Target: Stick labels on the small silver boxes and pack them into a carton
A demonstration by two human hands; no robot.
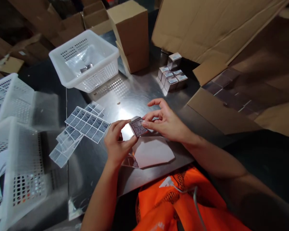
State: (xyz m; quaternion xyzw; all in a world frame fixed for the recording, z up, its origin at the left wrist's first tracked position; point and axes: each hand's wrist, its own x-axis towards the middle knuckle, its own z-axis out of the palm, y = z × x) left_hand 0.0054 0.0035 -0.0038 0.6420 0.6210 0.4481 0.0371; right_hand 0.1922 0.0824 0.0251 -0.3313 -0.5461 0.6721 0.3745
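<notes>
A small box (138, 126) with a dark patterned face is held just above the metal table. My left hand (118, 139) grips its left side between thumb and fingers. At the box's right edge, my right hand (165, 120) pinches with thumb and fingertips, its index finger raised and bent. Whether a label lies under those fingertips cannot be made out. Below the hands a white sheet (154, 152) lies near the table's front edge. Left of my left hand, overlapping sheets of dark rectangular labels (86, 123) are spread on the table.
A white plastic basket (98, 75) with clear wrapping inside stands at the back. More white baskets (26, 160) are at the left. Several small shiny boxes (172, 81) sit grouped behind my right hand. An open carton (209, 110) holding similar boxes is at the right; a tall cardboard box (135, 38) stands behind.
</notes>
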